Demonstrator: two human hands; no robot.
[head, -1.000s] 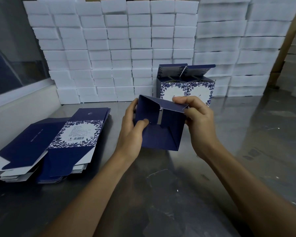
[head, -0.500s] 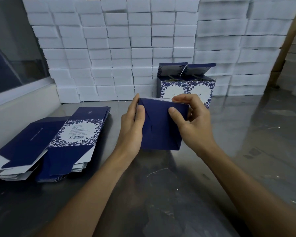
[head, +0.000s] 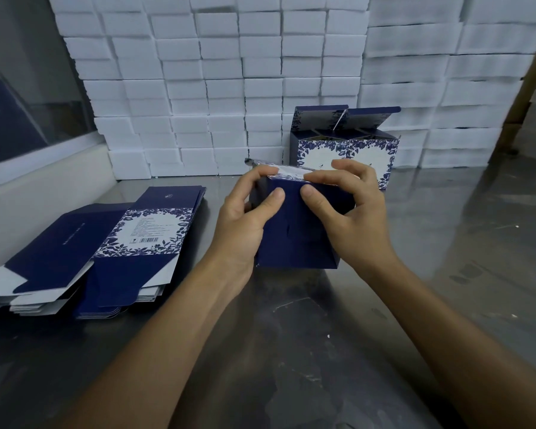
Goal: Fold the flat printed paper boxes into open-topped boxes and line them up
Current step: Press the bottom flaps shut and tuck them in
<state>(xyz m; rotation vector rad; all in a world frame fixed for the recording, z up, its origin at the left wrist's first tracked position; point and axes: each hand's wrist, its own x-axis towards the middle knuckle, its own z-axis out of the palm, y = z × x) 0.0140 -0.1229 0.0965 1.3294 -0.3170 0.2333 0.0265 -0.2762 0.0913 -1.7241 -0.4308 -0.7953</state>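
1. While I watch remotely, left hand and right hand both grip the box, thumbs pressed on its near blue face.
2. Beyond the grip: two folded boxes, touching.
3. Left of the grip: flat boxes, stacked on the table.

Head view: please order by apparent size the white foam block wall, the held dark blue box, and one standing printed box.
1. White foam block wall
2. Held dark blue box, though it is nearer the camera
3. Standing printed box, partly hidden
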